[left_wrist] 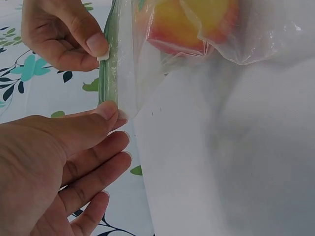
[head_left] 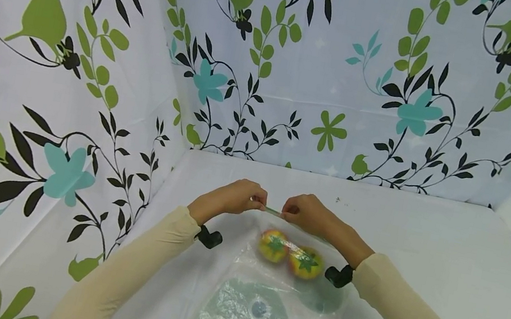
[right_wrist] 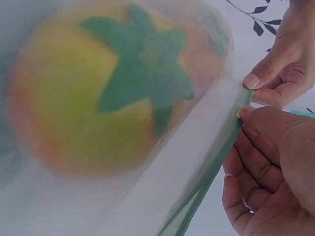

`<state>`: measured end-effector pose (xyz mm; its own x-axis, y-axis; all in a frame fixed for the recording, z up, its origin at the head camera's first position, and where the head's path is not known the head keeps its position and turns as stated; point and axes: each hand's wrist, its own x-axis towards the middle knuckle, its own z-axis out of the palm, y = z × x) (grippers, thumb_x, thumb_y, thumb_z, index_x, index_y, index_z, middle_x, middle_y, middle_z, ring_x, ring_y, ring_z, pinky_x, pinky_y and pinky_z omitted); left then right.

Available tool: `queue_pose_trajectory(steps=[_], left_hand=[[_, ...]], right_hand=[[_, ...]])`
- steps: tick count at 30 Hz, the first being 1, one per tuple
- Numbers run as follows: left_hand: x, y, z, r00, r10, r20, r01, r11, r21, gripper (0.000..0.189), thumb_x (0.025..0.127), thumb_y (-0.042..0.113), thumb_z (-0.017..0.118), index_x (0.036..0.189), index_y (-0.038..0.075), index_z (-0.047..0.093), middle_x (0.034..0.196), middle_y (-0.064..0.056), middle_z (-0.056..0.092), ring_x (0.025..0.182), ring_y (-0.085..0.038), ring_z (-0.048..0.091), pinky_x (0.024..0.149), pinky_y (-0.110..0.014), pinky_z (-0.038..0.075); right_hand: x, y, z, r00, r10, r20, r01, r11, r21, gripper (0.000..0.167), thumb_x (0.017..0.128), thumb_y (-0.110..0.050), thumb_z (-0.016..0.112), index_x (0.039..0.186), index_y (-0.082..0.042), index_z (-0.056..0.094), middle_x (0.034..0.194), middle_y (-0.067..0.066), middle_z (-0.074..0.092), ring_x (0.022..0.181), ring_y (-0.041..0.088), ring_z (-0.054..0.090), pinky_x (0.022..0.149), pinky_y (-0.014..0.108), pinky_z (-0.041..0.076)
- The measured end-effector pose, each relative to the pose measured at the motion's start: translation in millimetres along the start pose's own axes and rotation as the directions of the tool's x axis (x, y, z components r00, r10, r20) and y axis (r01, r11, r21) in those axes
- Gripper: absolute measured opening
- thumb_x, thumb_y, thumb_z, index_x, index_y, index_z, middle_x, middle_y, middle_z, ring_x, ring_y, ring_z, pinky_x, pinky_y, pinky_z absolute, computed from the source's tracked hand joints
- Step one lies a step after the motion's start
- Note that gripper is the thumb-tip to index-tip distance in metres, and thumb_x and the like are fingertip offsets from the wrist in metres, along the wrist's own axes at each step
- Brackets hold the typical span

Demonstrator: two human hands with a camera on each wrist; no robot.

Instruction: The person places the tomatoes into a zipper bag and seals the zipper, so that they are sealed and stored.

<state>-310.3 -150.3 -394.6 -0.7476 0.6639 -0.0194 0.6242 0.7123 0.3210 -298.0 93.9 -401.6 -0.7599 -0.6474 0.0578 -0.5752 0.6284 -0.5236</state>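
Observation:
A clear zip bag (head_left: 232,292) lies on the white surface, its green-edged zip strip (left_wrist: 109,73) at the far side. Inside are two yellow-red tomatoes (head_left: 306,263) with green leafy tops, side by side near the strip. My left hand (head_left: 246,196) pinches one end of the strip between thumb and forefinger, the other fingers loosely bent. Close beside it, my right hand (head_left: 310,213) pinches a small white slider (right_wrist: 240,112) on the strip. In the right wrist view, the strip's green edges spread apart beyond the slider.
Pale green patches with dark blue spots (head_left: 258,309) show on the near part of the bag. A white tabletop (head_left: 427,235) extends to the right. Cloth printed with birds and leaves (head_left: 286,102) hangs behind and at both sides. Black wrist cameras (head_left: 210,237) sit at both cuffs.

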Motion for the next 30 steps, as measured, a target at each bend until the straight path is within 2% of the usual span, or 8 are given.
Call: queue_pose_trajectory(steps=[8, 15, 22, 30], left_hand=[[1.5, -3.0, 2.9, 1.0, -0.006, 0.003, 0.006, 1.0, -0.016, 0.013, 0.103, 0.022, 0.069, 0.101, 0.011, 0.075, 0.1, -0.001, 0.071, 0.091, -0.016, 0.06, 0.084, -0.034, 0.052], [2.7, -8.6, 4.7, 0.999, 0.036, -0.007, -0.036, 0.999, 0.0, 0.013, 0.105, 0.022, 0.068, 0.1, 0.012, 0.075, 0.102, -0.001, 0.073, 0.093, -0.016, 0.064, 0.086, -0.034, 0.053], [0.8, -13.0, 4.1, 1.0, 0.008, -0.002, -0.008, 0.999, -0.034, 0.015, 0.104, 0.02, 0.069, 0.101, 0.007, 0.075, 0.101, -0.002, 0.073, 0.088, -0.015, 0.058, 0.081, -0.032, 0.05], [1.7, -14.5, 4.4, 1.0, 0.002, 0.003, -0.002, 0.998, -0.057, 0.015, 0.105, 0.019, 0.067, 0.102, 0.007, 0.075, 0.104, -0.003, 0.074, 0.09, -0.016, 0.06, 0.082, -0.032, 0.051]], right_hand=[[-13.8, 14.3, -4.6, 0.998, 0.049, 0.033, -0.049, 0.999, 0.015, 0.011, 0.101, -0.017, 0.073, 0.101, -0.008, 0.08, 0.09, -0.001, 0.078, 0.082, 0.009, 0.068, 0.081, 0.034, 0.058], [-30.8, 26.0, -13.0, 0.998, 0.034, 0.047, -0.036, 0.999, 0.039, 0.012, 0.101, -0.017, 0.073, 0.102, -0.008, 0.08, 0.094, 0.0, 0.079, 0.087, 0.011, 0.069, 0.083, 0.037, 0.058], [-50.4, 37.1, -23.1, 0.997, 0.048, 0.059, -0.05, 0.998, 0.028, 0.011, 0.102, -0.017, 0.072, 0.103, -0.009, 0.079, 0.096, -0.002, 0.078, 0.091, 0.013, 0.069, 0.086, 0.041, 0.059], [-66.6, 46.6, -31.8, 0.998, 0.027, 0.065, -0.027, 1.0, 0.004, 0.009, 0.101, -0.015, 0.072, 0.103, -0.01, 0.079, 0.095, -0.004, 0.078, 0.091, 0.012, 0.07, 0.088, 0.041, 0.06]])
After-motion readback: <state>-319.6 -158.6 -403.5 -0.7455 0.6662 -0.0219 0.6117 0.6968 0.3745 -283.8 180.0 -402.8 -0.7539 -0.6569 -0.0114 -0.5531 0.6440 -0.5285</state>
